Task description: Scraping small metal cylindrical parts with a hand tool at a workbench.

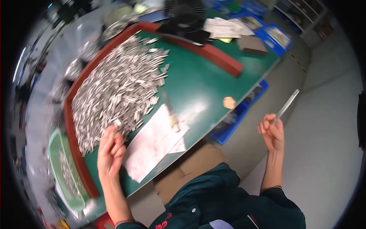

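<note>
Head view: flat, perhaps metal strips (pixel 118 89)

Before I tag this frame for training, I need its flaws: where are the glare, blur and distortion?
Head view: a pale glare patch on the green table beside the white sheet; the left rim is smeared by blur, and the pile of small metal strips looks soft; fisheye bends the table's edges; black corners ring the picture.

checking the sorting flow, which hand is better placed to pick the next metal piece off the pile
Left, probably. The left hand is already at the near edge of the pile of small metal pieces on the green table, fingertips touching them. The right hand is off the table, holding a thin metal rod.
</note>
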### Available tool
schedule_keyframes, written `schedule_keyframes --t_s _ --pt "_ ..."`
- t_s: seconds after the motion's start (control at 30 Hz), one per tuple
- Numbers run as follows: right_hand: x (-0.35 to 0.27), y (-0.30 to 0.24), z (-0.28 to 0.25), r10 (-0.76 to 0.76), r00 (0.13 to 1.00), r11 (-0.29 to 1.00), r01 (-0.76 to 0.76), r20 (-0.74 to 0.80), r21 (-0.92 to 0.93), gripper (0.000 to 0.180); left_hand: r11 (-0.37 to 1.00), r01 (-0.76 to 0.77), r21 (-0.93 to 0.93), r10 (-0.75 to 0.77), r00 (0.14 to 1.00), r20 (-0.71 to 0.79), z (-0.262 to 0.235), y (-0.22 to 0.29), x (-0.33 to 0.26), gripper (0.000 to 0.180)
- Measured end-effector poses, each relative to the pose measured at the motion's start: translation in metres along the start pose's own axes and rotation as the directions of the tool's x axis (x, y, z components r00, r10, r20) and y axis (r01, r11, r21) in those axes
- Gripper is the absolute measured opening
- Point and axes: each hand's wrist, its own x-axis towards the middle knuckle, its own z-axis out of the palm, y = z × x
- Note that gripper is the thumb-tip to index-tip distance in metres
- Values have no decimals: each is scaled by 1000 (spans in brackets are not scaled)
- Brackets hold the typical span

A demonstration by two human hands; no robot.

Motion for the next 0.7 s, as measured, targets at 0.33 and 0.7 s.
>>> schedule_keyframes --t_s 0.33,0.7 --pt "60 32 162 364 787 931 -287 498 -227 20 999 27 29 -28 998 47 -3 4 -3 14" --pt "72 62 211 380 737 913 -201 558 -356 19 999 19 -31 -18 999 29 -7 7 -7 14"
